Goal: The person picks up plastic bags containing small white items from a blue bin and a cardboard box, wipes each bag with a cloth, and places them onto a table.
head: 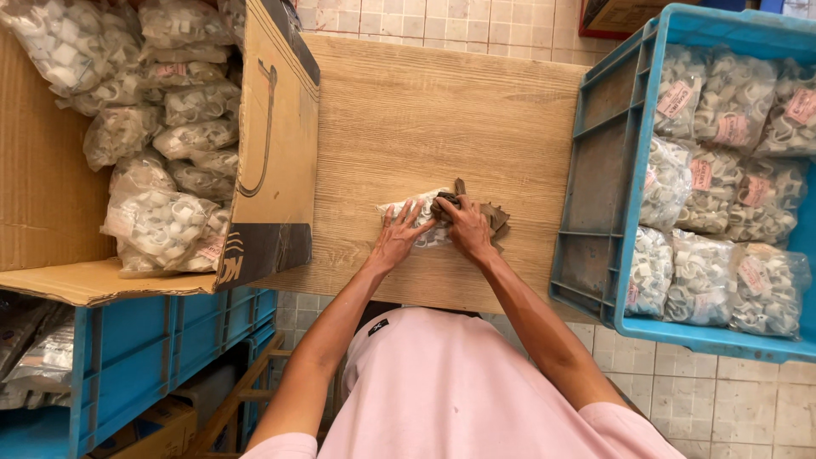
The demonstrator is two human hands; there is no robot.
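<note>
From the head camera, the left hand (396, 237) is lying flat with fingers spread, pressing down a clear plastic bag of small white rings (418, 219) near the front middle of the wooden table (408, 110), while the right hand (466, 226) is clenching a crumpled brown cloth (491, 218) against the bag's right end. Bare, smooth wood grain is stretching wide open toward the table's far edge, but the sides are closing in: a cardboard box (276, 144) of lumpy bags is crowding the left, and a blue plastic crate (605, 195) of labelled bags is pressing against the right edge.
</note>
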